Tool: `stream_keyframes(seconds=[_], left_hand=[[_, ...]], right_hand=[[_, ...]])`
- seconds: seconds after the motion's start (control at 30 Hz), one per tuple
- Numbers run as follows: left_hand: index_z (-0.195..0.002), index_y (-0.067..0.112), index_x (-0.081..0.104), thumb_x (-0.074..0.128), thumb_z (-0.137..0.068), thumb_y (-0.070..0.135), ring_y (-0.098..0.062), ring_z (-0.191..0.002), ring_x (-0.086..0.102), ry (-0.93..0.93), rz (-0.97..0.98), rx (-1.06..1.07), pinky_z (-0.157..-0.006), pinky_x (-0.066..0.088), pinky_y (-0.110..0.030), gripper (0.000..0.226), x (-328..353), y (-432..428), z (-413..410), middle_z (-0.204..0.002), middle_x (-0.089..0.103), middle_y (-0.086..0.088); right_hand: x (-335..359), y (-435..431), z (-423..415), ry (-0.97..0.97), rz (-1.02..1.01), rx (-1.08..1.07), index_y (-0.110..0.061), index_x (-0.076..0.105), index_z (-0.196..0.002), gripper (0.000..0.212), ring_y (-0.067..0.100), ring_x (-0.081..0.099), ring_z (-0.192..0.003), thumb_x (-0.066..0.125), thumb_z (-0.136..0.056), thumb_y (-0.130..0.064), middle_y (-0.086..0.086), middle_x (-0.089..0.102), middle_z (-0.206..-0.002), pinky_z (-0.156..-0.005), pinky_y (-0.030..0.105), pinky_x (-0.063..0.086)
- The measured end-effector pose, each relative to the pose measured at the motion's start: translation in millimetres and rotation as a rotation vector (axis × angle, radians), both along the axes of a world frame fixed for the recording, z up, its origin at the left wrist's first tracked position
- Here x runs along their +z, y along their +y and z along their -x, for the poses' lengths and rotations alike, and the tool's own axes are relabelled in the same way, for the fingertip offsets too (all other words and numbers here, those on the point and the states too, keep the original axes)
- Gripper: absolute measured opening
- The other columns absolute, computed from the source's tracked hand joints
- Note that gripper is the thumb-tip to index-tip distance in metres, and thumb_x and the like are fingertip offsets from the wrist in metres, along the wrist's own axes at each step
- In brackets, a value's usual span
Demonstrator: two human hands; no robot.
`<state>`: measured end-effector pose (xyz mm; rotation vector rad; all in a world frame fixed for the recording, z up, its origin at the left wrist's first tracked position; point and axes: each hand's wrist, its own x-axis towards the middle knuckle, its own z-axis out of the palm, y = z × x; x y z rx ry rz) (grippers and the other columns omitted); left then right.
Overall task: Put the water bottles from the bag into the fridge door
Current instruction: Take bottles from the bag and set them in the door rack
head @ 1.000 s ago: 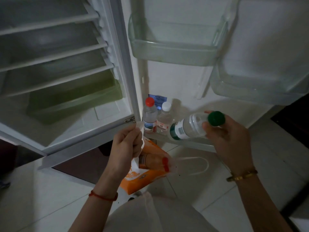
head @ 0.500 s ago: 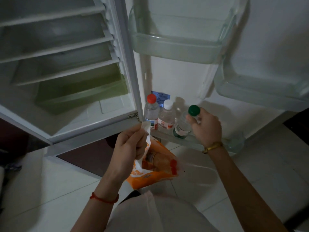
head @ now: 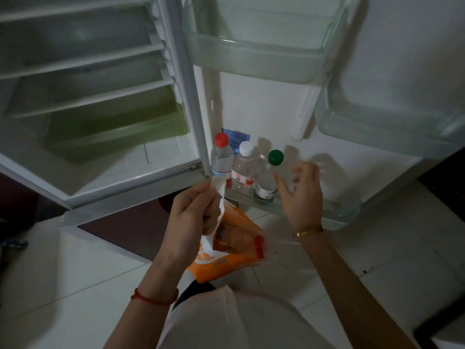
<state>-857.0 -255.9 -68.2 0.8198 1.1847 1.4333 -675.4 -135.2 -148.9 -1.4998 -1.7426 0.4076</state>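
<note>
Three water bottles stand side by side in the bottom door shelf [head: 309, 213]: a red-capped bottle [head: 221, 159], a white-capped bottle [head: 243, 170] and a green-capped bottle [head: 267, 177]. My right hand [head: 300, 195] hovers just right of the green-capped bottle, fingers apart, holding nothing. My left hand [head: 193, 215] pinches the white handle of an orange and white bag [head: 226, 258] held above the floor. Inside the bag lies another bottle with a red cap [head: 258, 246].
The fridge body [head: 88, 102] stands open on the left with bare shelves and a green drawer [head: 113, 132]. Two clear door bins [head: 259, 61] [head: 385, 132] hang higher on the door. White floor tiles lie below; a dark mat is under the fridge.
My right hand carried the green-capped bottle to the bottom door shelf, stood it upright beside the white-capped bottle, and has now let go and drawn back slightly.
</note>
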Motion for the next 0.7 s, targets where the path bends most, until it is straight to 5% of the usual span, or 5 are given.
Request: stream_keyframes(seconds=[0.07, 0.17, 0.33, 0.47, 0.7], left_hand=[[-0.064, -0.002, 0.03, 0.046, -0.089, 0.019, -0.015, -0.048, 0.012, -0.004, -0.003, 0.0, -0.039, 0.014, -0.02, 0.036, 0.3, -1.3, -2.0, -0.062, 0.013, -0.012], [-0.063, 0.01, 0.032, 0.045, -0.089, 0.018, -0.01, -0.045, 0.016, 0.002, -0.01, -0.012, -0.038, 0.018, -0.018, 0.03, 4.0, -3.6, -3.8, -0.061, 0.014, -0.011], [-0.065, 0.013, 0.029, 0.045, -0.088, 0.017, -0.018, -0.049, 0.011, 0.005, -0.022, -0.037, -0.041, 0.012, -0.025, 0.028, 8.4, -9.3, -1.4, -0.062, 0.013, -0.013], [-0.066, -0.003, 0.037, 0.046, -0.088, 0.018, -0.014, -0.046, 0.013, -0.023, -0.022, -0.079, -0.04, 0.015, -0.021, 0.032, 7.3, -14.2, 3.6, -0.058, 0.016, -0.009], [-0.066, 0.004, 0.04, 0.045, -0.09, 0.018, -0.008, -0.041, 0.021, -0.036, -0.033, -0.094, -0.038, 0.022, -0.017, 0.028, 7.7, -21.9, 19.6, -0.052, 0.027, 0.002]], right_hand=[[-15.0, -23.7, -6.9, -0.031, 0.077, -0.003, -0.016, 0.049, -0.07, 0.027, 0.011, 0.041, -0.054, 0.064, -0.09, -0.027, 0.001, 0.049, -0.065, -0.053, 0.019, 0.03], [-60.1, -50.4, -8.2, -0.179, 0.604, 0.129, -0.019, 0.041, -0.053, 0.045, 0.013, 0.042, -0.051, 0.056, -0.094, -0.034, 0.004, 0.052, -0.056, -0.058, 0.028, 0.035], [-134.5, -53.5, 5.4, -0.055, 1.198, 0.083, 0.0, 0.065, -0.103, 0.042, 0.028, 0.07, -0.075, 0.056, -0.092, -0.04, 0.019, 0.071, -0.101, -0.058, 0.03, 0.058], [-140.4, -55.3, 18.0, 0.219, 1.194, -0.162, -0.001, 0.067, -0.103, 0.047, 0.018, 0.053, -0.051, 0.058, -0.089, -0.045, 0.021, 0.072, -0.099, -0.041, 0.022, 0.039], [-141.8, -55.6, 34.7, 0.473, 1.189, -0.289, -0.007, 0.065, -0.103, 0.042, 0.007, 0.043, -0.033, 0.076, -0.076, -0.037, 0.02, 0.072, -0.099, -0.03, 0.014, 0.03]])
